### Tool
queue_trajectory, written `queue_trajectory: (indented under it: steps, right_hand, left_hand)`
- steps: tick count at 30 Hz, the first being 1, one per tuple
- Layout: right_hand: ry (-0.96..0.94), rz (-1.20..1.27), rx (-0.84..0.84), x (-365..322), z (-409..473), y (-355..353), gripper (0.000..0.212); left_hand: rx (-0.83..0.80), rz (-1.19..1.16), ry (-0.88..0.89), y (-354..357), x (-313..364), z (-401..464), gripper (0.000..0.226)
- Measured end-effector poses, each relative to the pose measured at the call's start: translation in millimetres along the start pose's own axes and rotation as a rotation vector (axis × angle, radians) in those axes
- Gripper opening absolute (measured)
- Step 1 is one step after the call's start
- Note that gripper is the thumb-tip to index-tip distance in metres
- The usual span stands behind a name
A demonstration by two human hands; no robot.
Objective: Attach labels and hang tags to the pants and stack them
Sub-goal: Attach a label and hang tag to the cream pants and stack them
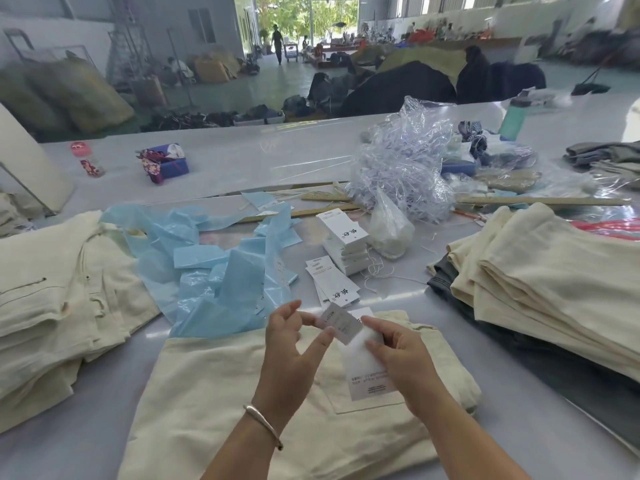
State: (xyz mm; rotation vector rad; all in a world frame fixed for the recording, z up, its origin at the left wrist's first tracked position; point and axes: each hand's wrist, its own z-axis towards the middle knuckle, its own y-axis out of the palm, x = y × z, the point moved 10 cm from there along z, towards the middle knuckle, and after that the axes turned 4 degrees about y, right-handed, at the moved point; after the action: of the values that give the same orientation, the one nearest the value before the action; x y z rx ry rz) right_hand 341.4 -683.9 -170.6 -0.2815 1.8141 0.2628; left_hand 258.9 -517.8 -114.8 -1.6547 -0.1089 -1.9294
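Head view, lower centre of the frame: a folded pair of cream pants [242, 393] lies flat on the grey bench [86, 455], and both hands work just above its upper edge. The left hand [291, 351] pinches a small white label [341, 322] between thumb and fingers [320, 341], the other fingers loose. The right hand [401, 362] has its fingers curled round a larger white hang tag [363, 368], whose printed lower end hangs down over the pants' back pocket.

The step in hand looks like joining the label to the tag before it goes on the pants. To do it well, line the label's edges square with the tag, keep the printed sides facing out, and press it down flat without creases.

More hang tags [346, 244] are stacked in the middle of the frame, with loose string beside them and blue plastic bags [221, 271] to their left. Folded pants sit in one pile [52, 306] at the left edge and another pile [554, 282] at the right; which holds the finished ones I cannot tell.
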Motion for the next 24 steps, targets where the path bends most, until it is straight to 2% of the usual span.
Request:
queue_trajectory:
  steps: [4, 10, 15, 19, 24]
  right_hand:
    - [0.024, 0.029, -0.016, 2.5, 1.5, -0.2, 0.031]
    - [0.028, 0.074, -0.036, 0.7, 2.5, -0.5, 0.019]
    - [-0.004, 0.051, -0.135, -9.0, -5.1, 9.7, 0.030]
    - [-0.043, 0.075, -0.215, -18.2, -13.6, 15.5, 0.027]
    - [-0.017, 0.109, -0.230, -20.5, -13.9, 12.7, 0.045]
  left_hand:
    - [-0.190, 0.122, -0.081, 19.0, -6.5, 7.0, 0.013]
    - [-0.301, 0.268, -0.096, 29.1, -2.4, 13.3, 0.018]
    - [-0.347, 0.374, -0.063, 35.2, 6.9, 18.5, 0.028]
    - [-0.383, 0.422, -0.068, 45.1, 8.1, 17.0, 0.032]
    - [-0.395, 0.522, -0.008, 53.6, 11.4, 15.3, 0.041]
